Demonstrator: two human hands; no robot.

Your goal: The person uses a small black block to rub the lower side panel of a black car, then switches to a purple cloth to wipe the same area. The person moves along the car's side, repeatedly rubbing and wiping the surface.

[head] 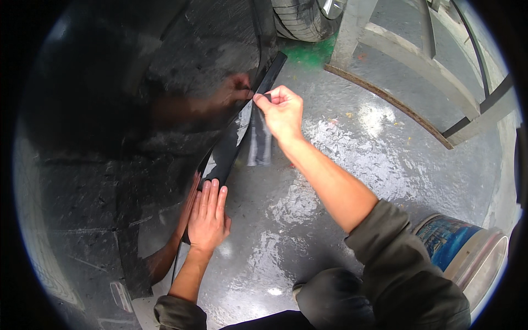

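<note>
A glossy black car body panel (181,103) fills the left of the view and mirrors both hands. Along its lower edge runs a dark trim strip (226,159), with pale patches beside it. My left hand (209,216) lies flat with extended fingers at the lower part of this edge. Higher up, my right hand (280,109) pinches a dark, flexible strip (260,142) between thumb and fingers, close to the panel's edge. That strip hangs down, its lower end blurred. What lies under my left palm is hidden.
A tyre (307,18) stands at the top, near a green stain on the glossy grey floor (326,185). A metal frame (420,70) with a brown-edged base is at the upper right. A blue and white bucket (458,247) is at the lower right, near my right sleeve.
</note>
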